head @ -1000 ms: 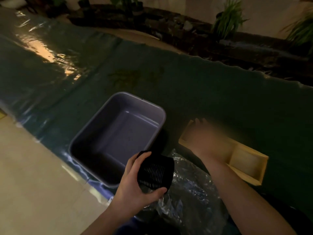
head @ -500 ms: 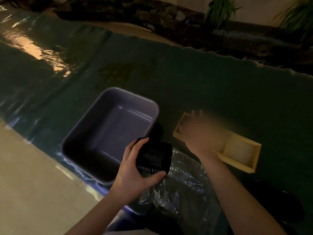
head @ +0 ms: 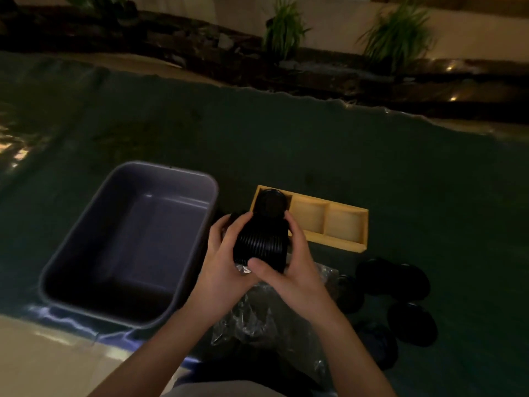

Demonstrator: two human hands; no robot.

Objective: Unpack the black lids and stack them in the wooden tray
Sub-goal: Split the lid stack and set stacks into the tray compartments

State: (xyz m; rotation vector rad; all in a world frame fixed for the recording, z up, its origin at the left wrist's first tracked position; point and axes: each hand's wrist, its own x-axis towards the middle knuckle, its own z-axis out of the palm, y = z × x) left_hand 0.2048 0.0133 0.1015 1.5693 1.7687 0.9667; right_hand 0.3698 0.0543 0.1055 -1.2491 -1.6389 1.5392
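Dark green table cover, left hand, right hand gripping lid stack

We see both hands wrapped round a ribbed stack of black lids, left hand and right hand, above a crinkled plastic bag, between the grey tub and the wooden tray.

one wooden tray, one grey tub, two plants
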